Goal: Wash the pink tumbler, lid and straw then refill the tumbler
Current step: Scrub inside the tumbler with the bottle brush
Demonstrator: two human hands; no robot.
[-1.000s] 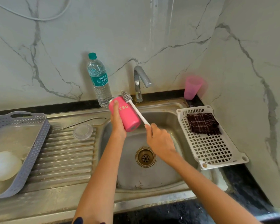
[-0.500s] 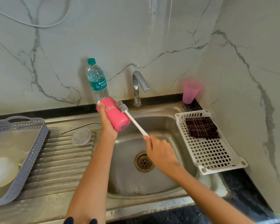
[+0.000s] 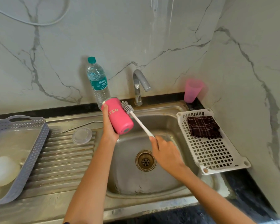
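One grey perforated basket (image 3: 31,143) stands at the far left on the ribbed steel drainboard (image 3: 60,162), with a pale rounded object (image 3: 3,170) lying inside it; what that object is cannot be told. Just right of the basket, a thin metal straw (image 3: 81,125) lies along the back of the drainboard, and the clear round lid (image 3: 82,135) rests flat just in front of it; both are apart from the hands. Behind them, a capped water bottle (image 3: 98,83) stands upright against the marble wall.

Next, the left hand (image 3: 109,126) is wrapped round the pink tumbler (image 3: 118,117), thumb along its near side; the tumbler is held tilted above the sink's left edge, base towards the camera and mouth pointing up and away. A white-handled bottle brush (image 3: 138,121) has its bristled head against the tumbler's outer wall, near the mouth end; the right hand (image 3: 165,152) clasps the lower end of the handle, fingers curled round it, above the sink (image 3: 165,123) and its drain (image 3: 145,161). A curved tap (image 3: 139,84) rises behind the basin.

Further right, a white slotted tray (image 3: 217,160) sits on the sink's right edge with a dark checked cloth (image 3: 203,126) folded at its far end; a pink plastic cup (image 3: 192,90) stands upside down in the corner.
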